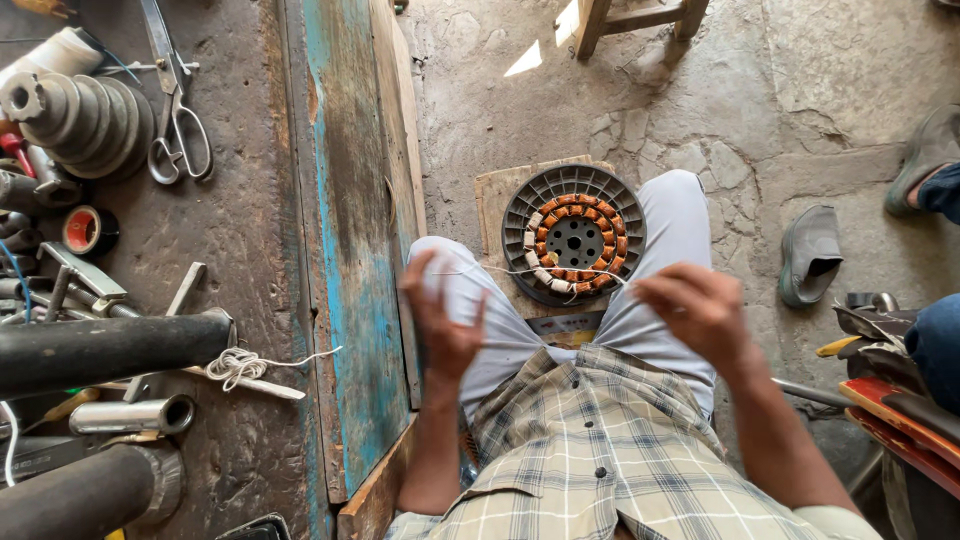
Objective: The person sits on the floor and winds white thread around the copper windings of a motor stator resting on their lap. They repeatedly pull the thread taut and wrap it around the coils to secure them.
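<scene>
— While seated, where lay the stator [573, 240]?
— Ahead of both hands, between them, on a board [497, 200].
— Hands?
— Left hand [440, 315] and right hand [695, 310] blurred, fingers curled, pinching thin white thread [520, 270].

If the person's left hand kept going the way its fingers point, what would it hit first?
Probably the thin white thread stretched between the left hand and the right hand, then the round grey motor stator with copper-coloured coils; depth is unclear.
</scene>
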The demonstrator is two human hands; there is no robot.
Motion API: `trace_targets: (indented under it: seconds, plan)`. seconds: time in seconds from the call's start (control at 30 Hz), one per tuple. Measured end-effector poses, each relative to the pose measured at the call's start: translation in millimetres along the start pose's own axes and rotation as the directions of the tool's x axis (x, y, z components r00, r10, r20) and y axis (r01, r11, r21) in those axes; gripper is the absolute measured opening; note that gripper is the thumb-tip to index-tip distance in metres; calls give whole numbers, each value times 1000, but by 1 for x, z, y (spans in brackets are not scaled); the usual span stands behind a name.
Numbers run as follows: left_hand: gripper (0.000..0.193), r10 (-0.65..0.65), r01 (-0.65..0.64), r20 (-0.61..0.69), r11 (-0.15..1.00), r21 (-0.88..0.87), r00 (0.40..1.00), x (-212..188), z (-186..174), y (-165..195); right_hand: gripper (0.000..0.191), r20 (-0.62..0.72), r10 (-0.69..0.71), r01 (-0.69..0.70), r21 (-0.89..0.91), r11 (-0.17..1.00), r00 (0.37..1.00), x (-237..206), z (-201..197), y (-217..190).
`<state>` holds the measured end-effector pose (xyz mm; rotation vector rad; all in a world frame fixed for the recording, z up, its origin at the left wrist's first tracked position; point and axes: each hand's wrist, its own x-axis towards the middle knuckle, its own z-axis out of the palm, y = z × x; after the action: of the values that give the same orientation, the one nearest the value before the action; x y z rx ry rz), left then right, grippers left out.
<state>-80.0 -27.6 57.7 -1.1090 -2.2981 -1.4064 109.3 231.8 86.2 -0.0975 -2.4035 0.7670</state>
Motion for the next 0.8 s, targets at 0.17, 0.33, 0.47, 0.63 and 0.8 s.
trace_targets:
  seconds: [0.17,0.33,0.47,0.63,0.8]
  plan:
    - [32,373,-262,452,921,-290,810,-10,30,20,21,87,-339,319,187,929,937,16,39,-30]
    - [12,-102,164,152,860,-484,983,-18,0,-34,14,82,-159,153,79,985,984,16,9,-6]
    - [24,-388,371,-275,922,-115,880,-7,-18,-53,13,-36,113,-114,-20,993,993,4,-10,7]
    - [65,213,-200,213,977,-79,954,-3,13,-3,18,73,-98,81,207,975,992,9,22,-19]
    - [13,338,-172,478,918,-357,810,-8,31,12,22,96,-201,169,267,949,975,21,36,-36]
